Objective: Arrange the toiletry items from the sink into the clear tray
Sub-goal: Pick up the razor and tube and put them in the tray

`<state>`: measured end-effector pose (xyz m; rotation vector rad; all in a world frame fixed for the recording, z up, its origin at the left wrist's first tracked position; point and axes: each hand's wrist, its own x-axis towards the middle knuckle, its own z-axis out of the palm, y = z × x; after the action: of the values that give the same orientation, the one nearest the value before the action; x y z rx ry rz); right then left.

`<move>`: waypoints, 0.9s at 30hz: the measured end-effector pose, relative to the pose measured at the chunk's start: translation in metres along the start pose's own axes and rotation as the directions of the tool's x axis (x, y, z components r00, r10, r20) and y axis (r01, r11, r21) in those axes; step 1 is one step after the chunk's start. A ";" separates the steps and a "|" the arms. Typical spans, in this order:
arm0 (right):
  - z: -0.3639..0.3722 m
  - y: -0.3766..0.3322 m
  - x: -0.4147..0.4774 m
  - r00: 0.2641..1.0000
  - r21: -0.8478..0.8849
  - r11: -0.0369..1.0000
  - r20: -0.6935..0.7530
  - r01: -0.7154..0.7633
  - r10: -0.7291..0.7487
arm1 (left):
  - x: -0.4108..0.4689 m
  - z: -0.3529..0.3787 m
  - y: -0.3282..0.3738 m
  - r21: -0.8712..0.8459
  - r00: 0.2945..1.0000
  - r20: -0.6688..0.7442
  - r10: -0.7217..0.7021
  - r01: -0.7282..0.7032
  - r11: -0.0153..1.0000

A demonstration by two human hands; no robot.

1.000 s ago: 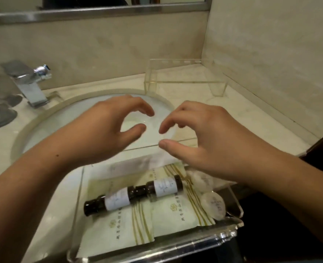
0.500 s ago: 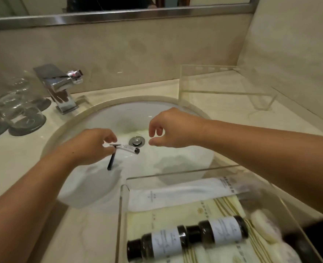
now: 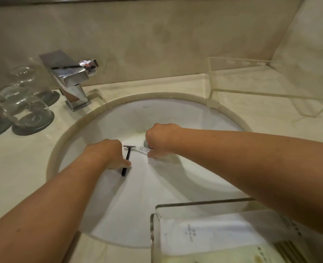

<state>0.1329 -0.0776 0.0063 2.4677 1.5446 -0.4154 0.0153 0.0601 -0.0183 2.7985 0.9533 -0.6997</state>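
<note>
Reaching into the white sink basin (image 3: 157, 205), both bare hands are down near the drain at the centre of the bowl. The left hand (image 3: 109, 154) lies at about 9 o'clock of the drain, fingers curled down against the black razor (image 3: 127, 160); the thumb tip touches the handle low on its length, though whether the fingers are fully closed round it cannot be told from this angle. The razor lies on the basin floor, head toward 12 o'clock, handle end toward 6 o'clock.

The right hand (image 3: 161, 139) covers the drain, knuckles up, fingers closed together on a small white tube (image 3: 142, 149). The tube's free end points toward 9 o'clock and sits just beside the razor head.

The clear tray (image 3: 153, 234) stands on the counter rim at 5 o'clock of the basin, partly under the right forearm. It holds a white packet (image 3: 204, 236) with small print and, at its lower edge, pale yellow sachets (image 3: 232, 257).

Off-task items noted: a chrome faucet (image 3: 69, 80) at 10 o'clock of the basin; upturned glasses (image 3: 20, 103) on dark coasters at 9 o'clock on the counter; a second clear acrylic stand (image 3: 251, 92) at 2 o'clock against the corner of the wall.
</note>
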 end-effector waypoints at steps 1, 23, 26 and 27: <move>0.002 -0.002 0.004 1.000 0.001 1.000 0.011 -0.011 0.011 | 0.000 0.002 0.000 -0.005 1.000 -0.005 -0.002 0.002 1.000; 0.000 0.002 0.004 0.995 0.067 0.993 0.013 -0.096 0.096 | -0.004 -0.001 0.006 -0.106 0.990 -0.141 -0.018 0.003 0.994; -0.004 0.014 -0.009 0.991 0.106 0.986 -0.025 -0.130 0.133 | -0.007 -0.005 0.007 -0.142 0.987 -0.159 0.034 -0.057 0.988; -0.006 0.017 -0.015 0.990 0.115 0.984 -0.029 -0.135 0.139 | -0.009 -0.007 0.007 -0.160 0.983 -0.175 0.048 -0.077 0.984</move>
<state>0.1423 -0.0960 0.0173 2.6615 1.3894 -0.4477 0.0160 0.0509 -0.0084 2.7597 0.8986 -0.3583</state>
